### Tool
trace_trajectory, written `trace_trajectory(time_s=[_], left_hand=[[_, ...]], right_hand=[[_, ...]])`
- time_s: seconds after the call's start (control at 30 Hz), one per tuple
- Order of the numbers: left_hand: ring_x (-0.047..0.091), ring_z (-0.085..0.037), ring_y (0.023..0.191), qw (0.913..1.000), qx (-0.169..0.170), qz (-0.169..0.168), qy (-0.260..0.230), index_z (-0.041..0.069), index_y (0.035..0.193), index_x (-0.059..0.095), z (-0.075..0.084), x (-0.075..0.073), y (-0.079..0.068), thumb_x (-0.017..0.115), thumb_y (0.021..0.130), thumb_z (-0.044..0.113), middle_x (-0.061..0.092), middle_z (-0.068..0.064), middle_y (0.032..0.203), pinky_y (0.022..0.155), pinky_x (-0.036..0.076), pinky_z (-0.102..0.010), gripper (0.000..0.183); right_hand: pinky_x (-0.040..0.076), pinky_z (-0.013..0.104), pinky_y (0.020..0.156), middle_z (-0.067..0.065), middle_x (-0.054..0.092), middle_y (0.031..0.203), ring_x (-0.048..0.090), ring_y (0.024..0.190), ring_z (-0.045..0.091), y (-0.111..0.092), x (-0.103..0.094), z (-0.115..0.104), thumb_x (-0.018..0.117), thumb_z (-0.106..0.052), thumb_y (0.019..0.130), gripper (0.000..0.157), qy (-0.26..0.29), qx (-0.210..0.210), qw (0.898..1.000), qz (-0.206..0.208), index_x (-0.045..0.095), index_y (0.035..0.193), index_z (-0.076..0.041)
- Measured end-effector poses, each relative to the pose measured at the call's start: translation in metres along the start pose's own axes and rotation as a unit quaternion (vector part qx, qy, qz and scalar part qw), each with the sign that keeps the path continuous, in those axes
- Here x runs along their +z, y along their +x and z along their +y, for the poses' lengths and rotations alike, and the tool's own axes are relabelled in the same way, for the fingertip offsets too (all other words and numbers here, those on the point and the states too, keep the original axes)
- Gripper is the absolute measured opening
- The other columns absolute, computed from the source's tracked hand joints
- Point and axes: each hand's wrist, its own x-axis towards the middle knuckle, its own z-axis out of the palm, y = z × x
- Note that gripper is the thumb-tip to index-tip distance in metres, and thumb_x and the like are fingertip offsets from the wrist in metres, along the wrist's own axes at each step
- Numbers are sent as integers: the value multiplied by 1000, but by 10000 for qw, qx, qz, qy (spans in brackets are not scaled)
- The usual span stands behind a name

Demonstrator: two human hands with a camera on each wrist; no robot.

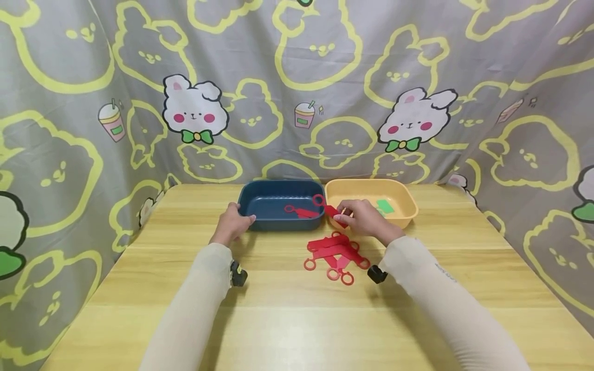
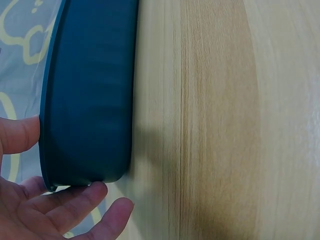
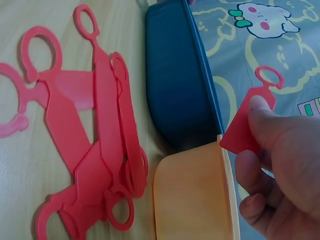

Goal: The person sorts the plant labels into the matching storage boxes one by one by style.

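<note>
My right hand [image 1: 364,216] pinches a red plastic tag with a ring end [image 3: 248,122] between thumb and fingers. It holds the tag over the touching rims of the two bins, ring pointing toward the blue one. My left hand [image 1: 231,224] grips the near left corner of the dark blue bin [image 1: 284,225], its thumb at the rim and fingers against the outer end wall. Inside that bin lies a red tag [image 1: 306,213]. A green tag [image 1: 384,206] lies in the yellow bin [image 1: 408,219], partly behind my right hand. Several red tags [image 3: 107,110] form an overlapping pile before the bins.
The bins stand side by side at the back of the wooden table [image 1: 287,319]. Behind them hangs a grey curtain [image 1: 260,56] with yellow outlines and rabbit prints, which also encloses both sides. A small black device [image 1: 238,274] sits at each wrist.
</note>
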Motion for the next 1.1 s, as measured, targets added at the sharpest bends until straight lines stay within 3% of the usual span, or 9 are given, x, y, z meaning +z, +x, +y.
trace_trajectory(time_s=[0.57,1.1], left_hand=[[51,-39,111,10000,11,43,88,-2,149,22,-1,2,1,60,95,29,36,-33,143,65,54,-43,72],[48,-39,118,10000,-37,41,56,-2,149,23,-1,2,2,60,95,28,35,-32,143,63,54,-39,72]], right_hand=[[47,28,53,5,67,80,59,59,14,8,0,-4,67,-8,91,13,353,425,9985,-9,66,103,-3],[45,28,51,5,65,80,62,60,14,17,1,-4,68,-9,91,13,487,546,9973,78,66,102,-4]])
